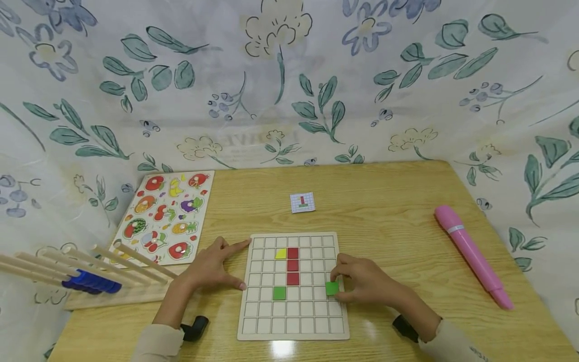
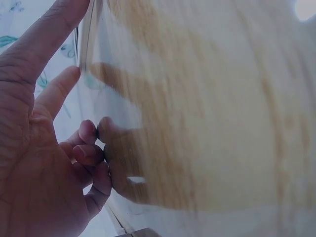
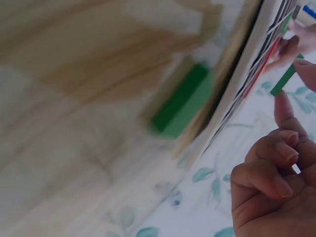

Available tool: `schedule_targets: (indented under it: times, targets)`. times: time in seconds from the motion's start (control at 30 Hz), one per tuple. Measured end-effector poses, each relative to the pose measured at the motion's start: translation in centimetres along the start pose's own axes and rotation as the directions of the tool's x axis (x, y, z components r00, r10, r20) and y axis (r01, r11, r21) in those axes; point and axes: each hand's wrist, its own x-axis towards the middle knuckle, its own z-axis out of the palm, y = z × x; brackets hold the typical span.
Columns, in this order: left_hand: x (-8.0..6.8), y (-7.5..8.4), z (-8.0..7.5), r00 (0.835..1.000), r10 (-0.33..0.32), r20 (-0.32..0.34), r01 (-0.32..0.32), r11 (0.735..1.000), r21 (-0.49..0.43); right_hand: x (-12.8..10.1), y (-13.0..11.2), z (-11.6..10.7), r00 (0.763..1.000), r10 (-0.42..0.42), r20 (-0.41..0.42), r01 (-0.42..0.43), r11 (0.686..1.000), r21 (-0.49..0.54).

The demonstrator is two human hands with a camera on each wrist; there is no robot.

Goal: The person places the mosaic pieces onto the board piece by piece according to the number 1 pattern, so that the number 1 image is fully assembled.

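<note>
A white grid board (image 1: 312, 322) lies on the table with three red tiles (image 1: 293, 265) in one column, a yellow tile (image 1: 281, 254) left of the top one and a green tile (image 1: 279, 293) lower left. My left hand (image 1: 209, 266) touches the board's left edge with thumb and index finger spread, the other fingers bent. Between thumb and index finger, my right hand (image 1: 364, 281) pinches another green square tile (image 3: 287, 75) over the board's right columns. The right wrist view shows that tile edge-on, above the board's side.
A small pattern card (image 1: 302, 202) lies behind the board. To the left are a fruit puzzle (image 1: 165, 218) and a wooden peg rack (image 1: 135, 279) with blue rings (image 1: 90, 281). On the right lies a pink pen-shaped object (image 1: 472, 256). A floral cloth (image 1: 289, 100) hangs behind.
</note>
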Motion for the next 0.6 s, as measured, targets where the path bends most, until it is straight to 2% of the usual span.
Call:
schedule_targets:
  times: [0.13, 0.27, 0.4, 0.6]
  targets:
    - [0.0, 0.0, 0.0, 1.000, -0.003, 0.002, 0.003, 1.000, 0.001, 1.3, -1.0, 0.3, 1.000, 0.004, 0.027, -0.003, 0.999, -0.046]
    - [0.0, 0.1, 0.0, 1.000, -0.011, 0.004, 0.011, 1.000, 0.000, 2.3, -1.7, 0.6, 0.998, 0.014, 0.063, -0.011, 0.999, -0.049]
    - [0.0, 0.1, -0.1, 1.000, -0.010, 0.003, 0.010, 1.000, 0.001, 3.3, -2.3, 1.4, 0.995, -0.014, 0.102, 0.020, 0.998, -0.055]
    - [0.0, 0.0, 0.0, 1.000, -0.005, 0.009, 0.005, 1.000, 0.004, 4.6, -3.4, 2.8, 0.990, -0.062, 0.124, 0.081, 0.984, -0.156]
